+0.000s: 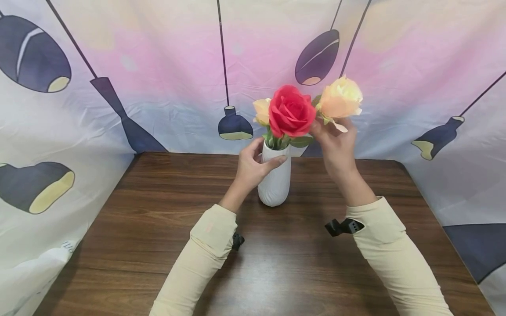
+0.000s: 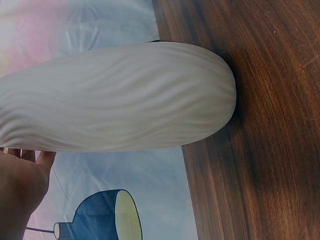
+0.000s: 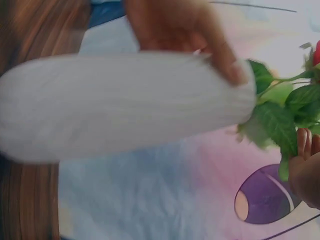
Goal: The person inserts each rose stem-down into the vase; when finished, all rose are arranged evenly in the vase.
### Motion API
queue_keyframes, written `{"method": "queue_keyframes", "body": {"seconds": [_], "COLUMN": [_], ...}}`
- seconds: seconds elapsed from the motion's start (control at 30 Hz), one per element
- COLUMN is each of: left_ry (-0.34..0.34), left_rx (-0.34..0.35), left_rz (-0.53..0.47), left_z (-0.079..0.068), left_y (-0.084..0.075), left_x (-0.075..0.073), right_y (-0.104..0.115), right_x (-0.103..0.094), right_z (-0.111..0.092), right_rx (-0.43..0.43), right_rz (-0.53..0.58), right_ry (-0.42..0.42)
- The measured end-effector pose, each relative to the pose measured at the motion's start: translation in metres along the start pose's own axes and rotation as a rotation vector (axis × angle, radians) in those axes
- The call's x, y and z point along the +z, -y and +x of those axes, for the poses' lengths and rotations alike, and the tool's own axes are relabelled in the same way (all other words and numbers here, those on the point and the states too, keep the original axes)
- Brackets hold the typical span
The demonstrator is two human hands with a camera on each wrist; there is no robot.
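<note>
A tall white vase (image 1: 274, 186) with wavy ridges stands upright toward the back of the table. My left hand (image 1: 253, 166) grips it just below the rim, thumb across the front; the left wrist view shows mostly the vase's side. From its mouth rise a red rose (image 1: 291, 112), a peach rose (image 1: 261, 111) partly hidden behind it, and green leaves (image 3: 276, 125). To the right, my right hand (image 1: 337, 147) holds a larger peach rose (image 1: 341, 100) just under its bloom, with fingertips right beside the red petals. Its stem is largely hidden by the hand and leaves.
The vase rests on a dark brown wooden table (image 1: 158, 228). A pastel cloth (image 1: 178, 66) printed with hanging lamps closes off the back and sides, close behind the flowers. Small black devices (image 1: 345, 227) sit at both wrists.
</note>
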State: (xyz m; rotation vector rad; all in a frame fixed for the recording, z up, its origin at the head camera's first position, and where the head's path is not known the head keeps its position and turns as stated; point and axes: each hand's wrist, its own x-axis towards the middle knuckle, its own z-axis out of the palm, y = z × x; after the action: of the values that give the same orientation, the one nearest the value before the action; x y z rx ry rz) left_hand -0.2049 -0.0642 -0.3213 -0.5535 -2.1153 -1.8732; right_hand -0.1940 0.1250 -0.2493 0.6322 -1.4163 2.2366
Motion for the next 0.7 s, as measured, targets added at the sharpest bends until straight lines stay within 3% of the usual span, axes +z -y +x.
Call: {"method": "queue_keyframes", "body": {"seconds": [0.17, 0.3, 0.4, 0.57, 0.7], "left_ry": [0.004, 0.006, 0.005, 0.007, 0.003], "left_rx": [0.006, 0.009, 0.010, 0.010, 0.012], "left_rz": [-0.002, 0.000, 0.000, -0.003, 0.006], "left_z": [-0.001, -0.001, -0.001, -0.001, -0.001], "left_y": [0.001, 0.001, 0.000, 0.000, 0.001], "left_x": [0.000, 0.000, 0.001, 0.002, 0.002], "right_y": [0.007, 0.008, 0.004, -0.013, -0.021], "right_x": [0.011, 0.014, 0.012, 0.007, 0.003], "right_z": [0.007, 0.012, 0.011, 0.001, -0.004], "right_rx": [-0.017, -0.065, -0.075, -0.051, -0.050], "right_rz": [0.138, 0.134, 0.031, -0.197, -0.216], "right_ry": [-0.053, -0.134, -0.141, -0.047, 0.007]}}
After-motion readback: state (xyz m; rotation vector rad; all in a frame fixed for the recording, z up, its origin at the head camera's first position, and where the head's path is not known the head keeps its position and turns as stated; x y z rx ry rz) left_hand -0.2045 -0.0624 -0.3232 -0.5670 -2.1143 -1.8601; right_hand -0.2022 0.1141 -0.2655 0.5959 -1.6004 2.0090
